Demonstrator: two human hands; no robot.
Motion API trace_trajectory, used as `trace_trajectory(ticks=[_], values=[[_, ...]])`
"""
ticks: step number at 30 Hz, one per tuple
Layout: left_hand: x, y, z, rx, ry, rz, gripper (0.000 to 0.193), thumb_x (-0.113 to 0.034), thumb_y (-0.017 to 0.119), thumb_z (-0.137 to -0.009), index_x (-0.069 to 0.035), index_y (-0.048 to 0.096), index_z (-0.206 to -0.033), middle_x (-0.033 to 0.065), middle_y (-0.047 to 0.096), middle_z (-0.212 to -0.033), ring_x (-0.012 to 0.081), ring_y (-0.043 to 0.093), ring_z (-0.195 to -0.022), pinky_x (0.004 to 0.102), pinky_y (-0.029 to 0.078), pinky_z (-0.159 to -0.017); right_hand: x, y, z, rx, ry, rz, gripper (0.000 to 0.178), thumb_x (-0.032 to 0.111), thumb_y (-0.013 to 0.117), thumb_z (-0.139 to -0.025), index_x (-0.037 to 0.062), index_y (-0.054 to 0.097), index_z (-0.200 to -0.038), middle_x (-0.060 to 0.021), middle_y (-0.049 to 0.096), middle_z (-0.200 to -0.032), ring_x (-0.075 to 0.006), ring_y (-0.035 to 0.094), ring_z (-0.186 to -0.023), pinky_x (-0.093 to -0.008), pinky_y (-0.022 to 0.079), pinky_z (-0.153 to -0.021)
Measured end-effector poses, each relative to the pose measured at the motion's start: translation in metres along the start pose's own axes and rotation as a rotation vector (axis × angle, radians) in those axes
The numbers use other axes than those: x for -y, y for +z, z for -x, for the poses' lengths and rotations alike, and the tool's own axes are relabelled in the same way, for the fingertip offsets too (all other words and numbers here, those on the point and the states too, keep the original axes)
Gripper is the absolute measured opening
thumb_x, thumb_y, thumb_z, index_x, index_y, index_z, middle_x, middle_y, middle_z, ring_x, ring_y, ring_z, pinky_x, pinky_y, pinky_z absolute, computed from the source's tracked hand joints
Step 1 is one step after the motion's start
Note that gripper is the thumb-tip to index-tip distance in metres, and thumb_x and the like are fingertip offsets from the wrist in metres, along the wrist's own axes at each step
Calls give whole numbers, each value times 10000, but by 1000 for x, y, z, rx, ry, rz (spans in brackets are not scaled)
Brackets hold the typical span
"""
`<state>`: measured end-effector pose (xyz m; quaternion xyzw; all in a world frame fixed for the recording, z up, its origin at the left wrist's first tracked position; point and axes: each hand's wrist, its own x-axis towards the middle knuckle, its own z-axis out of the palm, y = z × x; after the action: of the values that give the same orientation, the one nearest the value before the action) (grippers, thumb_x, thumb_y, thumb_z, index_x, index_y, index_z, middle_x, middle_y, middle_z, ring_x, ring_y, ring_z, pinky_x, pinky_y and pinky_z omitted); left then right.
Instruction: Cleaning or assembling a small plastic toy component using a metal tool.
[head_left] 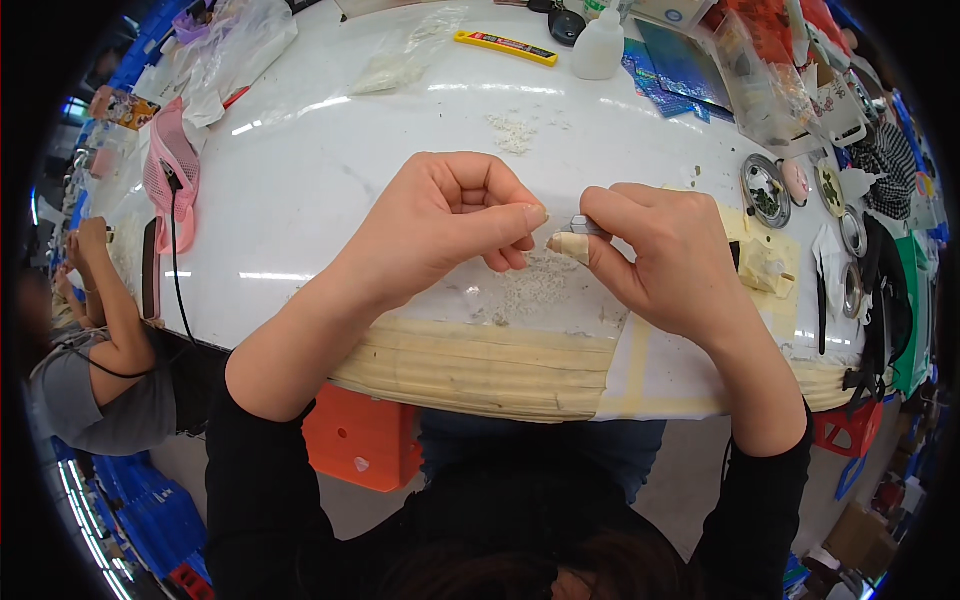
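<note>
My left hand point(445, 215) is over the near part of the white table point(300, 190), its thumb and forefinger pinched together. Whatever is between those fingertips is hidden or too small to name. Just to its right, my right hand point(660, 240) is closed around a small grey metal piece point(583, 225) that shows beside the forefinger. Most of that piece is covered by the fingers. Beige tape point(571, 246) wraps my right thumb. The fingertips of both hands are close together but apart. White shavings point(535, 292) lie scattered below them.
A second pile of white crumbs point(513, 134) lies farther off. Behind it are a yellow cutter knife point(506, 48) and a white squeeze bottle point(599, 48). Round metal dishes point(765, 190) stand at the right. A pink mesh pouch point(172, 180) lies left, near another person's arm point(115, 320).
</note>
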<state>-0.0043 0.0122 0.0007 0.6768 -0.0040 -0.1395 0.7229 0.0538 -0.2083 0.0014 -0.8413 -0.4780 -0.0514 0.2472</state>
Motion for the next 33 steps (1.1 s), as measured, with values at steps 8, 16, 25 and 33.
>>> trace_trajectory(ticks=[8,16,25,33], values=[[3,-2,-1,-10,-54,45,138,-167,683,-890,-35,658,-854,40,663,-720,93,638,-643,201,495,-575,-3,3,1,29,8,18,134,101,680,-770,65,556,-804,-81,568,-650,-285,581,-588,-374,423,-513],[14,-17,-16,-209,132,-401,155,-164,705,-879,-10,691,-867,4,650,-723,49,581,-641,194,466,-581,-2,1,-1,19,2,52,218,248,685,-831,82,566,-757,-55,599,-635,-271,598,-568,-384,432,-486],[18,-46,-35,-473,231,-621,174,-173,707,-878,1,711,-889,-24,633,-708,28,515,-630,209,428,-582,4,-7,-2,-19,-3,103,229,243,701,-829,89,551,-751,-34,597,-624,-249,587,-535,-363,413,-460],[22,-49,-31,-178,415,-866,187,-161,774,-813,-42,695,-934,-4,631,-810,90,529,-710,228,439,-638,-4,-13,-5,-111,12,125,203,224,682,-840,87,553,-763,-32,601,-637,-233,580,-532,-354,415,-476]])
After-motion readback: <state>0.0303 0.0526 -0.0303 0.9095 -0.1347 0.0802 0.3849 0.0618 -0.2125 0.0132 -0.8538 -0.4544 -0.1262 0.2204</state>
